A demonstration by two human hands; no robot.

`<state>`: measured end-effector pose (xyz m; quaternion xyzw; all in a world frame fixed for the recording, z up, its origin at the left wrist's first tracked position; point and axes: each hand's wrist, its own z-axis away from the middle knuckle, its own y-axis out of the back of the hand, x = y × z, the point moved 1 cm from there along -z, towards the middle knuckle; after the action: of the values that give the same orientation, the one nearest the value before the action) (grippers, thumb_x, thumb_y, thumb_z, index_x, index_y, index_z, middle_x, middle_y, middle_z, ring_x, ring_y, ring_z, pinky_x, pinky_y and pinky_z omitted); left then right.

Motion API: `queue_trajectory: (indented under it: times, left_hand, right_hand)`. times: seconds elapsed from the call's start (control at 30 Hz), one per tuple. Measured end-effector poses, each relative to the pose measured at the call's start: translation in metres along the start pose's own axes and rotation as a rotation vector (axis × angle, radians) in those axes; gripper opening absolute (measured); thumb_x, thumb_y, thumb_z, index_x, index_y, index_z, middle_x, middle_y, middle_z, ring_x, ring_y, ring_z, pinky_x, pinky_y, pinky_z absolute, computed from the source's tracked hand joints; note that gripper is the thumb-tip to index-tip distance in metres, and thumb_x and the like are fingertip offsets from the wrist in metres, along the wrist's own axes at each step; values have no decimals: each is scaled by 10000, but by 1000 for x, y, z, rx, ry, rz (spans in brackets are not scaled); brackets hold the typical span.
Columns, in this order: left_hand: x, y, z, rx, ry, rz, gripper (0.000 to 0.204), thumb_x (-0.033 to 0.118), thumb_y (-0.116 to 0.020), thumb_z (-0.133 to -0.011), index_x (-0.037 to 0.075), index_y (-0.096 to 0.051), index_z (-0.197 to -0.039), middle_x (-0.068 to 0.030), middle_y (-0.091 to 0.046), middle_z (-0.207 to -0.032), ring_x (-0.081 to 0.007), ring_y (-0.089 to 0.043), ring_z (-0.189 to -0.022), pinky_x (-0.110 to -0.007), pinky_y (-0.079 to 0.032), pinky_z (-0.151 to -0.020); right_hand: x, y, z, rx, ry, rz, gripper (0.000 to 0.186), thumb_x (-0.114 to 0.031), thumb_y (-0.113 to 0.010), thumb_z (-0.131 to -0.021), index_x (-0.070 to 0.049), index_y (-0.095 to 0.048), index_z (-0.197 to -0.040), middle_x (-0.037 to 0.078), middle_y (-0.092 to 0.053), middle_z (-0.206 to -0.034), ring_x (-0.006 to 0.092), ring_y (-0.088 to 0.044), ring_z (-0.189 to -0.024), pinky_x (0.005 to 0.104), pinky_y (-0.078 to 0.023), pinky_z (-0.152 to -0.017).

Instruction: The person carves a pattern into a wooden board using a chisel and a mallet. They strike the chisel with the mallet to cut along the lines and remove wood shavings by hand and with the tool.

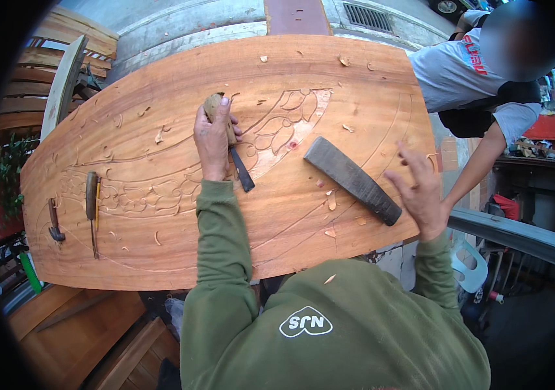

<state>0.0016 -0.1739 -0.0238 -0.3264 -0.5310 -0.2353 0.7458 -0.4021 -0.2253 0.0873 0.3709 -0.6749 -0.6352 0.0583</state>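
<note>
My left hand (214, 140) is closed around the wooden handle of a chisel (242, 170), its dark blade angled down over a wooden panel (134, 250) carved with curving lines and floral shapes. My right hand (420, 192) has its fingers spread beside the lower end of a dark tapered wooden mallet block (352, 181) lying diagonally on the panel; whether they touch it I cannot tell. Toward the left lie a long-handled tool (91, 195), a thin yellow pencil (97, 205) and a small hammer-like tool (54, 221). Wood shavings are scattered about.
A person in a pale T-shirt (446, 78) is at the panel's right, an arm hanging near my right hand. Stacked planks (63, 26) and plants (14, 175) are at left, wooden furniture (89, 325) below them. A metal beam (511, 231) and white plastic stool (469, 260) are at right.
</note>
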Motion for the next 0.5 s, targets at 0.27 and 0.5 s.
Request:
queue_trajectory:
  times: [0.27, 0.5]
  left_hand:
    - [-3, -5, -2, -1, -15, -118, 370, 389, -740, -1050, 59, -625, -1174, -20, -626, -808, -79, -609, -597, -237, -510, -503]
    - [-4, -15, -5, -40, -29, -144, 306, 333, -711, -1069, 72, -625, -1204, -18, -605, -782, -80, -574, -564, -235, -473, -481]
  right_hand:
    - [31, -6, 19, 213, -436, -581, 790, -257, -841, -964, -77, -471, -1639, 129, -691, -1261, 216, -715, -1022, 367, -584, -945]
    - [-74, 206, 6, 761, 427, -244, 948, -706, -566, -1006, -42, -342, -1645, 240, -617, -1416, 357, -672, -1177, 501, -529, -1057]
